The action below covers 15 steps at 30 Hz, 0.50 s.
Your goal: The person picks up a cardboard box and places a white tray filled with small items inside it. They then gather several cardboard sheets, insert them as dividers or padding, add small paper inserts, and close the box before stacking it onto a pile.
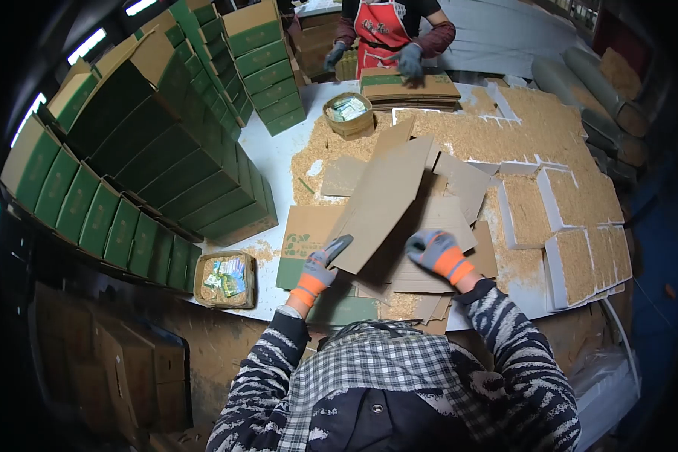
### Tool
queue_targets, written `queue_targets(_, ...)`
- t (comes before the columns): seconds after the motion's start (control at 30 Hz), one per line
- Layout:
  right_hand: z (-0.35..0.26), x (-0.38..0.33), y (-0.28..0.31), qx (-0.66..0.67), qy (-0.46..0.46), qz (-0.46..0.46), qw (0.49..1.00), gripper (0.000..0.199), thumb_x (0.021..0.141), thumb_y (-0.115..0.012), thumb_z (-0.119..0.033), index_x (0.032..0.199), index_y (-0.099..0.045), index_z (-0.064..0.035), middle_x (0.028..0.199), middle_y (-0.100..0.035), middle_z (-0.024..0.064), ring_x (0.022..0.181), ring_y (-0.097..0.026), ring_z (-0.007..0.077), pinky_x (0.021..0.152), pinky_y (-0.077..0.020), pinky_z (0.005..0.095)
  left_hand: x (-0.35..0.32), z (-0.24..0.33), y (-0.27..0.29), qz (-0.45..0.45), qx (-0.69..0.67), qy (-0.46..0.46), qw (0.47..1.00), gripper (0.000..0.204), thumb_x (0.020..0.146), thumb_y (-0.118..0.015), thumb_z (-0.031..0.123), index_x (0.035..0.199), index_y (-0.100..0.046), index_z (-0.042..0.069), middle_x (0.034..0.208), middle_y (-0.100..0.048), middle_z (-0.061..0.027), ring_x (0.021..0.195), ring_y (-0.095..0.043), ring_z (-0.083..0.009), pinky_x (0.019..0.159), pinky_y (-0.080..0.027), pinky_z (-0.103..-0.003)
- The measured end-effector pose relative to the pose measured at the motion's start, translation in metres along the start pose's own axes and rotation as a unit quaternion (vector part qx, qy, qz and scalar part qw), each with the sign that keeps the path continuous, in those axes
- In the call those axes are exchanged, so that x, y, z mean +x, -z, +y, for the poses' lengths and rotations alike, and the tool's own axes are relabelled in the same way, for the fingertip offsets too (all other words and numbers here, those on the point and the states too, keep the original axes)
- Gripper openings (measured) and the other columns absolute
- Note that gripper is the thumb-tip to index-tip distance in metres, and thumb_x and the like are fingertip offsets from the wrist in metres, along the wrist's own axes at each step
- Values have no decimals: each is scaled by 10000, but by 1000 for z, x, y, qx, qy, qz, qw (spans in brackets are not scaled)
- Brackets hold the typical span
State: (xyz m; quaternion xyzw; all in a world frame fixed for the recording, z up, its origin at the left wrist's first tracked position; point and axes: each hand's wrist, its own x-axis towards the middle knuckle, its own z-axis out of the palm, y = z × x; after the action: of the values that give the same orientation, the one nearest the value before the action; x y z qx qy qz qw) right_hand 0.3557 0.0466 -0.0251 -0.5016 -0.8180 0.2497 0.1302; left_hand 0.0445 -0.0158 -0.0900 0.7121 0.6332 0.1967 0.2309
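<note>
the left hand [320, 265], in a grey and orange glove, pinches the lower left corner of a flat brown card sheet [380, 200] between thumb and fingers. the sheet tilts up and away from the person, over the near edge of the table [279, 162]. the right hand [437, 252], gloved the same way, is beside the sheet's lower right edge with fingers curled; whether it grips the sheet or only touches it i cannot tell.

under the sheet lies a loose heap of more card pieces [452, 218], and a flat box blank [303, 245] with a green band lies just left of the left hand. a small tray [226, 280] of packets sits at the near left corner of the table. rows of green boxes [166, 158] stand stacked along the left edge. white trays [572, 226] filled with tan chaff lie along the right edge, with chaff spilled across the middle. a round basket [349, 113] stands towards the far edge, where another person's gloved hand [410, 62] rests on a stack of flat cartons [410, 90].
</note>
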Motion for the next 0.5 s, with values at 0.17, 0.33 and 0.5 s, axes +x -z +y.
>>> queue_targets(0.17,6,33,106,-211,152,372,891,539,689,-751,-214,1200,-581,-198,1251,-563,80,1218,-467,323,1022,-371,429,-3,-10,-1,38,-80,-76,993,587,747,-686,206,1305,-525,124,1286,-548,-165,1154,-514,-353,1005,-408,-403)
queue_targets(0.33,25,125,106,-385,346,169,839,463,774,-640,-171,1229,-563,-210,1294,-546,79,1252,-451,308,1053,-354,406,-2,-8,-9,-11,65,93,994,571,757,-675,156,1304,-526,91,1260,-549,-187,1192,-502,-345,1008,-414,-401)
queue_targets(0.5,82,169,119,-238,300,80,921,498,726,-530,-3,1182,-615,-183,1250,-592,88,1153,-541,305,988,-430,376,-4,-81,20,219,-259,125,933,553,837,-711,350,1231,-552,-4,1074,-669,-164,990,-637,-294,880,-485,-351)
